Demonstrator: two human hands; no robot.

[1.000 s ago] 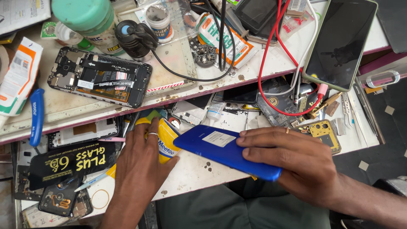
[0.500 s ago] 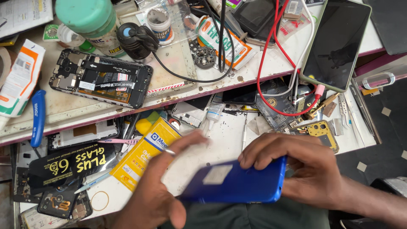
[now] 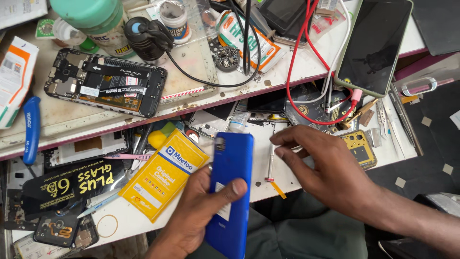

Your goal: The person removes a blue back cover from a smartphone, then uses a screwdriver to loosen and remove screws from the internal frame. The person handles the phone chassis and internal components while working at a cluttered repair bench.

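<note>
1. At the far left edge a blue-handled tool (image 3: 32,128) lies along the lip of the upper shelf (image 3: 72,122), just beside an orange and white carton (image 3: 14,81) that runs out of view.
2. On the upper shelf an opened phone frame (image 3: 105,88) lies flat, its long side near the shelf's front edge; behind it stands a green-capped bottle (image 3: 93,19).
3. Below, on the lower worktop (image 3: 306,175), a black flat packet (image 3: 72,184) and a yellow packet (image 3: 165,172) lie side by side, the yellow one tilted, its lower corner close to the worktop's front edge.
4. The left hand (image 3: 191,216) comes up from below the front edge and grips the blue phone back cover (image 3: 231,192): the thumb is pressed across its face, the fingers wrapped behind. The cover stands nearly upright, its lower part hanging past the worktop's edge, its upper corner just beside the yellow packet.
5. Between the cover and the right hand a thin red-tipped tool (image 3: 271,163) lies on a small bare patch of worktop.
6. The right hand (image 3: 330,172) hovers over the worktop, apart from the cover, fingers curled loosely and spread, holding nothing.
7. To the right, a gold camera-frame part (image 3: 357,146) lies just beyond that hand, and a dark-screened phone (image 3: 376,43) rests on the upper shelf, with a red cable (image 3: 292,72) looping beside it.
</note>
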